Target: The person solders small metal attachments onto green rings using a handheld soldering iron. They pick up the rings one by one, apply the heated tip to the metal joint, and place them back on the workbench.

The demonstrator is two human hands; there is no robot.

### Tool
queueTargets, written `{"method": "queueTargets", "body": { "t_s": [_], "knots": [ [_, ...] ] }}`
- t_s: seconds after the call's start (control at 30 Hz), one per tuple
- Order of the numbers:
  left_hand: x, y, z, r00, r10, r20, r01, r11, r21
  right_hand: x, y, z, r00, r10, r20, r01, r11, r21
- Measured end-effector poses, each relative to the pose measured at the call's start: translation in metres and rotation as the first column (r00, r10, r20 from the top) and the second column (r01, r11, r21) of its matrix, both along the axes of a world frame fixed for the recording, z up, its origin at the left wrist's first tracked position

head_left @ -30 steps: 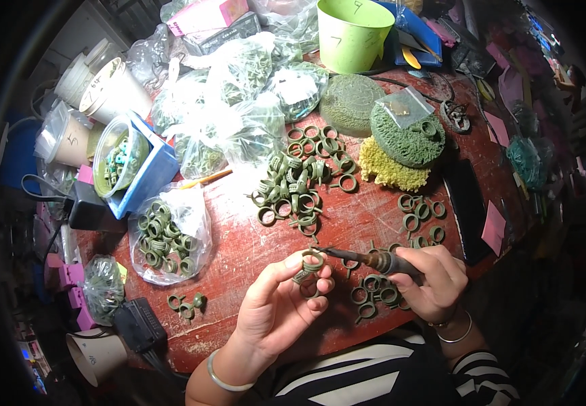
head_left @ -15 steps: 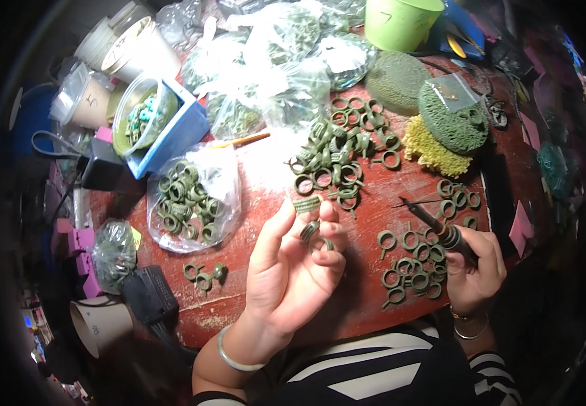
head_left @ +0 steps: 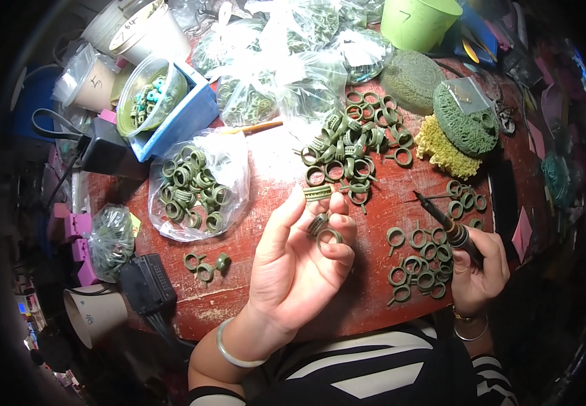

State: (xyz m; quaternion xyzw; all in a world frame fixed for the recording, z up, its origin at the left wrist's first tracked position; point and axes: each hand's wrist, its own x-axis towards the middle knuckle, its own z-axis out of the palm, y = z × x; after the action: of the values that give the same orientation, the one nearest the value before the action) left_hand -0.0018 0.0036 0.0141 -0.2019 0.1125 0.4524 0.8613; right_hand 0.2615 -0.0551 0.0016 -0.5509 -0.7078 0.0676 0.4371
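Green rings in the left hand, a pen-shaped tool in the right

The left hand is raised over the front part of the red tabletop, with its palm turned upward. Its thumb and fingertips are closed on the upper ring, which is green and shows its ribbed outer side. Below it, two more rings are kept among the bent fingers of the same hand.

The right hand is clamped around the handle of a pen-shaped tool. The dark, narrow tip of this tool points up and to the left, well apart from the rings in the left hand.

Behind the left hand lies a heap of green rings. Just beside the right hand, on its left, there is a looser group of rings. Farther left, an open plastic bag contains similar rings, and in front of it a few small green pieces lie together.
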Motion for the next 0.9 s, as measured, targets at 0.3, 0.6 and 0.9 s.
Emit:
{"method": "queueTargets", "body": {
  "t_s": [0.3,0.6,0.9],
  "knots": [
    [0.001,0.000,-0.001,1.000,-0.011,-0.021,0.011,1.000,0.027,0.000,0.001,0.001,1.000,-0.014,0.014,0.014,1.000,0.009],
    [0.003,0.000,-0.005,0.999,-0.035,-0.023,0.036,0.999,0.037,0.000,-0.002,0.004,1.000,-0.021,-0.022,0.021,1.000,-0.023],
    [0.006,-0.008,-0.011,0.955,-0.222,-0.194,0.244,0.965,0.097,0.001,-0.002,0.008,0.999,-0.005,0.036,0.004,1.000,0.018]
  ]
}}
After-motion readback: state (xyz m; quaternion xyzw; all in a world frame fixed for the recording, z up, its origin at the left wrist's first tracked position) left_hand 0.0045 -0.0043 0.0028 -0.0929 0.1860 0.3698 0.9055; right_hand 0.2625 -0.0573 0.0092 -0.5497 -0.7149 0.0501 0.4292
